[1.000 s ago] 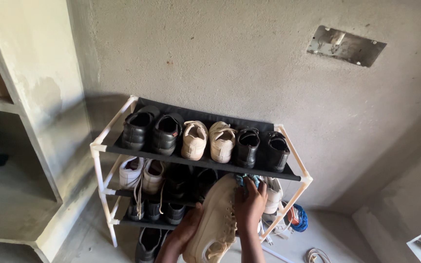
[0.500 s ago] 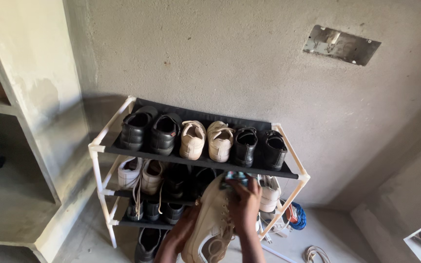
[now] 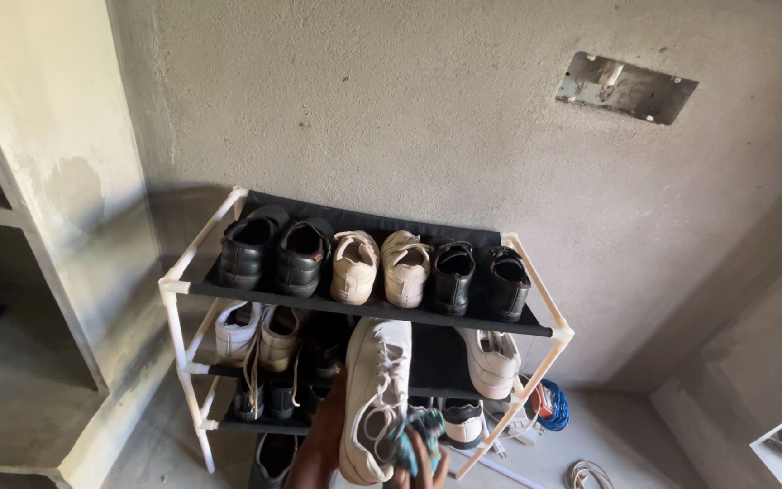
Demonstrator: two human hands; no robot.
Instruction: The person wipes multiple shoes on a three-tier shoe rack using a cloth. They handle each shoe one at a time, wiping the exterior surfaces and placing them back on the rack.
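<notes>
This is a home, a bare utility corner: rough plaster wall (image 3: pixel 427 118), concrete floor (image 3: pixel 626 435), built-in concrete shelves (image 3: pixel 11 362) at the left, and a white-framed shoe rack (image 3: pixel 549 330) loaded with a household's black shoes (image 3: pixel 273 254) and beige sneakers (image 3: pixel 380 266).

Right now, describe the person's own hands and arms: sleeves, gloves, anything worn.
Only a little shows at the bottom edge of the head view. The left hand and its forearm are bare: no glove, no sleeve, no watch or band in the visible stretch. The right hand is bare too, with no glove or ring to be seen on its fingers; its wrist and arm are cut off by the frame.
</notes>
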